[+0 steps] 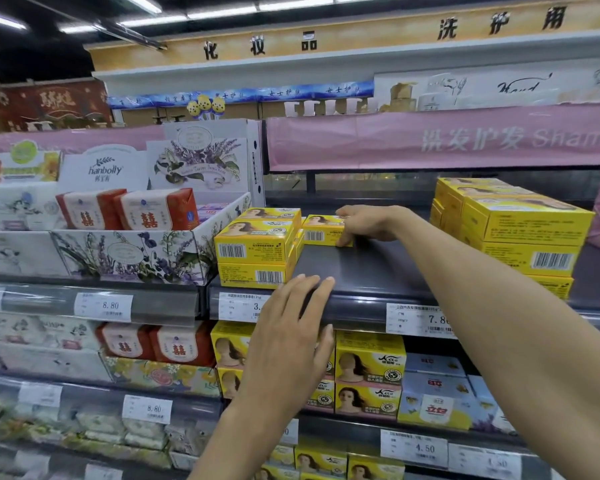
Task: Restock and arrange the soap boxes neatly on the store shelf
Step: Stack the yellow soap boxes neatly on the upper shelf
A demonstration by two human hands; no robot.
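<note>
Left hand [288,341] flat, straight-fingered, on shelf edge [354,299]; right hand [368,223] grips yellow barcoded soap box [321,233].

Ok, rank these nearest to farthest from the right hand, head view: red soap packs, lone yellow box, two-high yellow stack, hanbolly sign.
1. Lone yellow box, held by the right hand.
2. Two-high yellow stack, just left.
3. Red soap packs, farther left.
4. Hanbolly sign, farthest left.
</note>
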